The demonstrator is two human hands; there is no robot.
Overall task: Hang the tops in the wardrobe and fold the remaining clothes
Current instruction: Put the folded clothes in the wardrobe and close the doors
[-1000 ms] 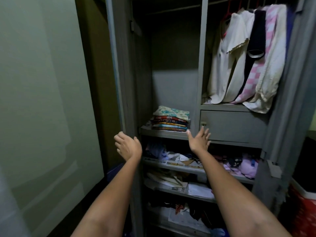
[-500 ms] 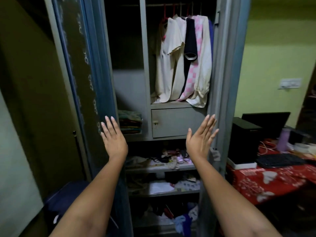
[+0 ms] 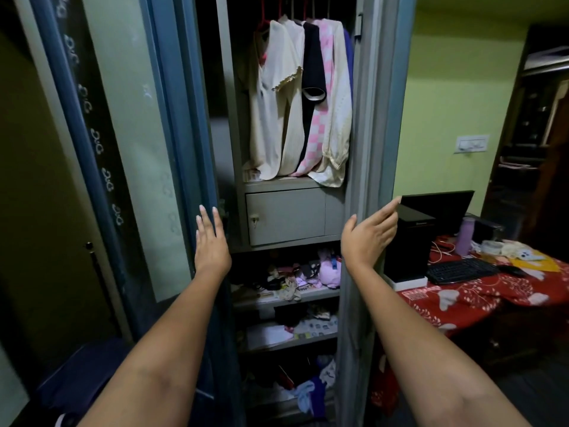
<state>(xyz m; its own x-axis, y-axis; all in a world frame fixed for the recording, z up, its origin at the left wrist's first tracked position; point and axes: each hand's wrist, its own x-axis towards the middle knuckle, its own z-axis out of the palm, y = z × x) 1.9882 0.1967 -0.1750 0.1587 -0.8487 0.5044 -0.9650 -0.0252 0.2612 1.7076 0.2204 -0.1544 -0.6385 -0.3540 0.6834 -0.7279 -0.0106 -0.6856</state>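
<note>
Doors swung nearly shut since a second ago. Left hand [image 3: 211,241] flat on blue metal wardrobe door [image 3: 172,149]; right hand [image 3: 368,234] flat, empty, on grey door [image 3: 365,124]. Cream, black and pink-checked tops [image 3: 300,100] hang above, between both hands; hanging looks done.

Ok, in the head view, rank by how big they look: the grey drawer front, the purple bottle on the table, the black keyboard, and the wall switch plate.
Largest to smallest, as they appear:
1. grey drawer front
2. black keyboard
3. purple bottle and wall switch plate look about alike, so I won't rank them; the plate is farther away.
</note>
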